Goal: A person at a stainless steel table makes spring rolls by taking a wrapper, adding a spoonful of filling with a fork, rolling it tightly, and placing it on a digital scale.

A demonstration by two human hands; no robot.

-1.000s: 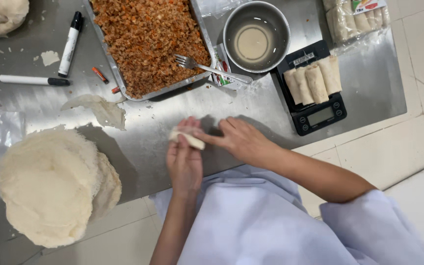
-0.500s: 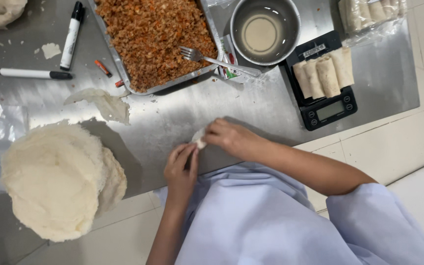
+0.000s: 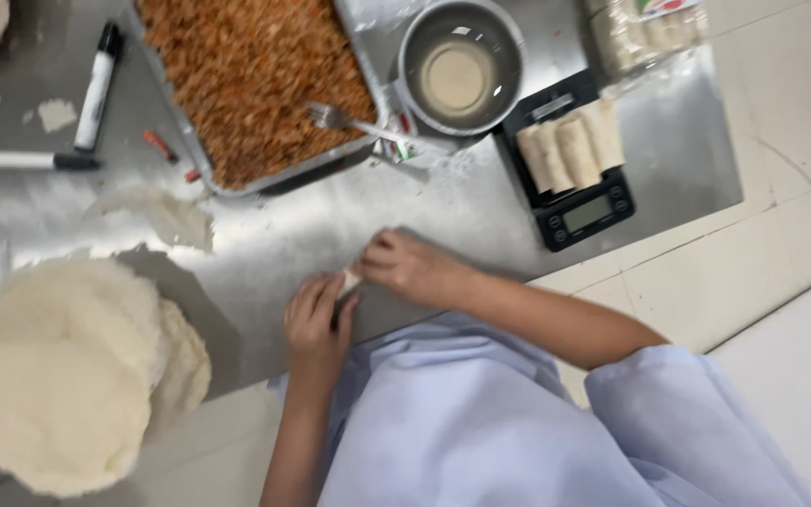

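My left hand point(image 3: 316, 319) and my right hand point(image 3: 407, 268) meet at the near edge of a steel table point(image 3: 330, 225). Between their fingertips shows a small pale rolled wrapper point(image 3: 351, 279); most of it is hidden by the fingers. Both hands pinch it. A stack of round pale wrappers point(image 3: 68, 371) lies to the left. A metal tray of orange-brown minced filling point(image 3: 255, 80) with a fork point(image 3: 349, 120) stands beyond the hands.
A black scale point(image 3: 574, 164) carries three finished rolls at the right. A steel bowl point(image 3: 462, 66) with pale liquid sits behind it. Two markers point(image 3: 96, 89) lie at the back left, a torn wrapper piece point(image 3: 166, 214) near the tray. White tiled floor lies to the right.
The hands have drawn closer to my body at the table's near edge, and the roll is now more covered by the fingers. The view has shifted slightly.
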